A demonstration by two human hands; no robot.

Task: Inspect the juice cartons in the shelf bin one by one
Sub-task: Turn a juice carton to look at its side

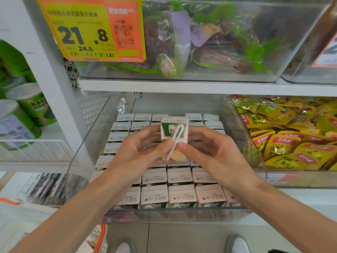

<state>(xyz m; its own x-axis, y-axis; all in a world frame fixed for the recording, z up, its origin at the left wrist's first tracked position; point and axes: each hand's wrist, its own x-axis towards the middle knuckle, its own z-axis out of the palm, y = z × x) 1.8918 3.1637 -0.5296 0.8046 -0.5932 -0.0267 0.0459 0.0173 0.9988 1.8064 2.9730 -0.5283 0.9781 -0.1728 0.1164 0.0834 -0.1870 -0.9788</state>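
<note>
At the centre of the frame, above the clear shelf bin (85, 148) of packed cartons (180, 195), the left hand (138, 148) and right hand (209, 150) pinch one upright juice carton (174, 132) between curled fingers and thumbs, hiding its lower sides, its print blurred.

Bright, even shop light, seemingly from overhead; shadows are faint. Wide-angle bending curves the shelf (182, 86) near the frame's edges. The clear bin (91, 136) carries soft glare, and the price tag (82, 30) print is blurred.
</note>
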